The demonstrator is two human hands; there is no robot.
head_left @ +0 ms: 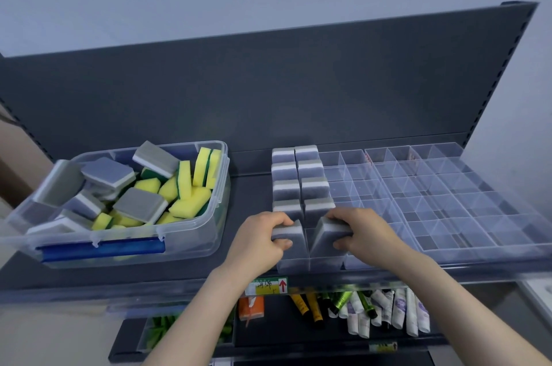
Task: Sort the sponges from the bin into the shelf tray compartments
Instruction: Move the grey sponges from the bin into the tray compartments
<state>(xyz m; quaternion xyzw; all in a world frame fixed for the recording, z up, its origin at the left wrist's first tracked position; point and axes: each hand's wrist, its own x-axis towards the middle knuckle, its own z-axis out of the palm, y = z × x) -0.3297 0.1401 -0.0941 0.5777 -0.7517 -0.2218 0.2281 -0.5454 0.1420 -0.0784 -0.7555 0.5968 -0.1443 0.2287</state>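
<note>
Fingers (279, 219) of the left hand (260, 238) are curling round a grey sponge (294, 238); right hand (369, 232) is gripping a second grey sponge (325, 238); both are standing tilted in the clear divider tray's (448, 201) front-left compartments, right of the sponge bin (191, 235).

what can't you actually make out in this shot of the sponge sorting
Head view only.
Front tray compartments: floors hidden by the left sponge and right sponge, gripped by the left hand and right hand.
Bin: lower sponges buried under the top layer, so no count.
Shelf label: handwriting too small and blurred.
Tubes on the lower shelf: tops cut off by the shelf edge, print too small.
</note>
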